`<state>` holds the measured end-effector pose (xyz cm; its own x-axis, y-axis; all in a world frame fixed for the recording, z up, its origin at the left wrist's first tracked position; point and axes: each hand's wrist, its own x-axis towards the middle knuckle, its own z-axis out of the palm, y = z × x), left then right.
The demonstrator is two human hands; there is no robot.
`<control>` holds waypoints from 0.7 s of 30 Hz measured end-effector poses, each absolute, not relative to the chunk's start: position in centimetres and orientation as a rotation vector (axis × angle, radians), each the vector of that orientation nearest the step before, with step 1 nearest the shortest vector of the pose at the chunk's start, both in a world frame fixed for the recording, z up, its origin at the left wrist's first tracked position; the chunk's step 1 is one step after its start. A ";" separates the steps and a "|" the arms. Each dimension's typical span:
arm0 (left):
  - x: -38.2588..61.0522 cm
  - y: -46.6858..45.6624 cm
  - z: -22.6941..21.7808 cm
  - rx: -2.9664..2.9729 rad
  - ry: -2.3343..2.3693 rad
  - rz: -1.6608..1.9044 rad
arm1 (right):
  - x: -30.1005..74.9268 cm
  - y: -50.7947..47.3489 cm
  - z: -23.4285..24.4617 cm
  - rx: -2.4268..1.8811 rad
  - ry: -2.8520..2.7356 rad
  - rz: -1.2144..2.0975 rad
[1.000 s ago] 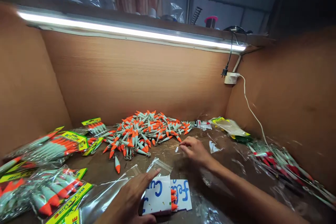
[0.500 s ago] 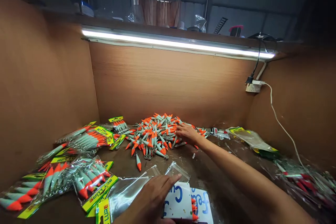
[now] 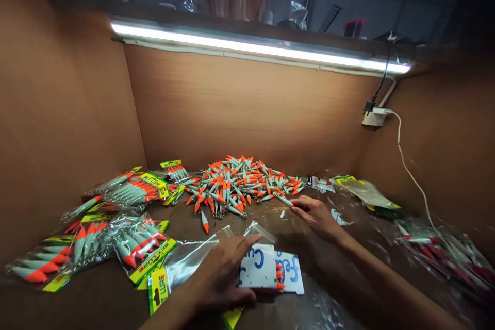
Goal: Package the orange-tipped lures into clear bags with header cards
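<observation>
A heap of small pale green lures with orange tips (image 3: 235,185) lies at the back of the brown work surface. My right hand (image 3: 315,214) is just in front of the heap's right side, fingers pinched on one lure (image 3: 285,200). My left hand (image 3: 222,276) rests near the front, fingers wrapped on a clear plastic bag (image 3: 185,263) and a white card with blue writing (image 3: 270,268). A few orange tips (image 3: 279,276) show at the card.
Several filled bags with yellow-green labels (image 3: 143,255) lie at the left. Empty clear bags and red-tipped packs (image 3: 436,252) lie at the right. Brown board walls (image 3: 247,108) enclose the bench; a light strip (image 3: 255,49) and a socket with cable (image 3: 374,117) hang on the back wall.
My right hand reached into the heap, then drew back toward me with one lure pinched. My left hand stayed on the bag and card. The camera view shifted slightly.
</observation>
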<state>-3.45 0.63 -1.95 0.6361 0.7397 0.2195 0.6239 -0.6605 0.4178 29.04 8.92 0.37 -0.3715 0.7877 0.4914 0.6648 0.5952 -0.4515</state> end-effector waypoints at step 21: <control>-1.8 1.0 -2.4 2.526 1.117 0.644 | 25.6 1.8 -2.2 -1.085 -2.457 -0.093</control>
